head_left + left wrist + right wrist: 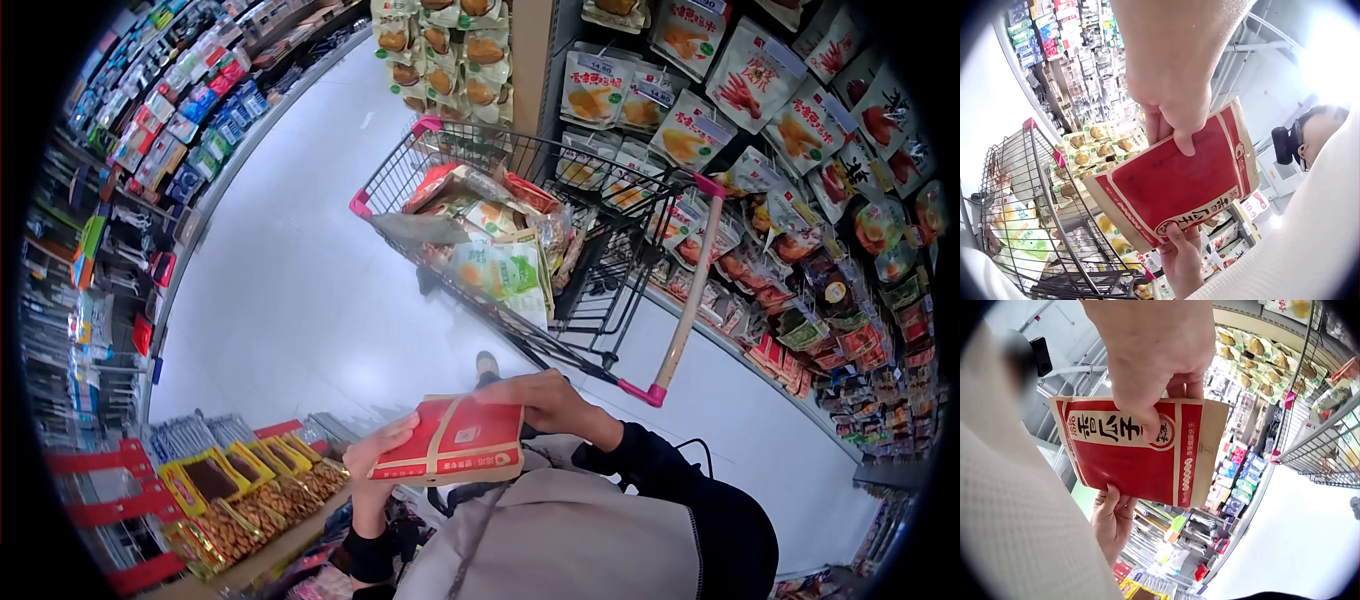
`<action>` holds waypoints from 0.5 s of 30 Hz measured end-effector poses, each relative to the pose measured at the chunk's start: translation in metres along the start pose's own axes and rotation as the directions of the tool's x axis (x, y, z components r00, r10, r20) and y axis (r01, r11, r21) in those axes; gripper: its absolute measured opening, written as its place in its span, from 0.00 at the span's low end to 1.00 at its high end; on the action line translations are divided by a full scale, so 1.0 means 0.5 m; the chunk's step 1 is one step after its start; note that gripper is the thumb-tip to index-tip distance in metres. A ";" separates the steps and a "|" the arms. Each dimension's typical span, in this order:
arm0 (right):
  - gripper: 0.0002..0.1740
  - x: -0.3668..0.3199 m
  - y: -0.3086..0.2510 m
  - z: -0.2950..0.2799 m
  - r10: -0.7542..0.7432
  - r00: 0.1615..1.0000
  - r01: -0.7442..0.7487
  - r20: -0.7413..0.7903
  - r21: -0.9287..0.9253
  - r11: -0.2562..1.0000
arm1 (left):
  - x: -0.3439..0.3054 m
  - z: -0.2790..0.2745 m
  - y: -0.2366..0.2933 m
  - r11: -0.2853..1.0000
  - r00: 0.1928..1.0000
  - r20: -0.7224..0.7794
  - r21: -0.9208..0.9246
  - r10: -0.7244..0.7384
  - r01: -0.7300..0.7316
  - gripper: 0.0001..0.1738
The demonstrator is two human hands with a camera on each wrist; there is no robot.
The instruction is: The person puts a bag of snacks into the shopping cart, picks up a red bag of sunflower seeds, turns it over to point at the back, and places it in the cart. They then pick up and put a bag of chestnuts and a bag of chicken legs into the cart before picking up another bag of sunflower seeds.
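Observation:
Both hands hold a red and tan paper packet (455, 440) in front of the body. The left hand (382, 450) grips its left end, and the right hand (548, 405) pinches the right end from above. In the left wrist view the left thumb lies on the red face of the packet (1179, 175), with the right hand (1182, 262) at the opposite edge. The right wrist view shows the right thumb over the printed characters on the packet (1129, 465), and the left hand (1112, 525) at the far edge.
A wire shopping cart (600, 345) with pink corners holds several food bags (500, 270) just ahead. Hanging packets (685, 130) line the right side, shelves of goods (185, 125) the left. Yellow-framed snack packs (215, 475) lie at the lower left.

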State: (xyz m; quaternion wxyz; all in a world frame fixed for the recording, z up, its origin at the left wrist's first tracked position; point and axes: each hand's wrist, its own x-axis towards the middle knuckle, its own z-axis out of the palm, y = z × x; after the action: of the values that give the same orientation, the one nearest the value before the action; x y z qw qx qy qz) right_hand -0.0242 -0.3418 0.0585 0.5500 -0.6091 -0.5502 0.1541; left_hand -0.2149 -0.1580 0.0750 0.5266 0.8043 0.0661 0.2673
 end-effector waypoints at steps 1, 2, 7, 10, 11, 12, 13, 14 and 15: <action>0.23 0.019 0.016 -0.010 -0.005 1.000 0.005 -0.025 0.001 1.000 | 0.029 -0.003 -0.013 1.000 1.000 0.011 0.016 -0.004 0.004 0.13; 0.22 0.037 0.028 -0.021 -0.002 0.999 0.002 -0.039 -0.008 1.000 | 0.063 -0.005 -0.018 0.999 0.999 0.039 0.024 0.028 -0.029 0.13; 0.19 0.094 0.054 -0.074 0.117 0.989 -0.123 -0.089 -0.068 0.990 | 0.224 -0.007 -0.053 0.989 0.972 0.189 0.003 0.142 -0.145 0.11; 0.19 0.094 0.072 -0.088 0.241 0.960 -0.252 -0.140 -0.064 0.966 | 0.306 0.009 -0.070 0.982 0.937 0.297 -0.008 0.182 -0.189 0.10; 0.19 0.090 0.080 -0.088 0.282 0.945 -0.295 -0.167 -0.056 0.954 | 0.327 0.016 -0.078 0.982 0.926 0.330 -0.031 0.185 -0.185 0.10; 0.20 0.085 0.090 -0.089 0.296 0.931 -0.312 -0.212 -0.042 0.949 | 0.346 0.023 -0.088 0.982 0.912 0.363 -0.054 0.189 -0.182 0.11; 0.21 0.087 0.093 -0.089 0.308 0.917 -0.332 -0.254 -0.058 0.941 | 0.366 0.029 -0.099 0.981 0.897 0.396 -0.078 0.196 -0.179 0.11; 0.21 0.090 0.094 -0.090 0.319 0.901 -0.354 -0.296 -0.074 0.932 | 0.387 0.036 -0.110 0.976 0.883 0.416 -0.112 0.215 -0.185 0.12; 0.21 0.093 0.095 -0.090 0.329 0.882 -0.379 -0.338 -0.091 0.921 | 0.406 0.040 -0.121 0.975 0.872 0.437 -0.129 0.221 -0.182 0.12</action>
State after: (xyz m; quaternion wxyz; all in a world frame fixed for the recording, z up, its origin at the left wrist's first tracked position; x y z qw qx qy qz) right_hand 0.0515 -0.3150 0.0536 0.5446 -0.7569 -0.3443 0.1097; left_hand -0.0221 -0.0688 0.0886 0.5302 0.8238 -0.1526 0.1304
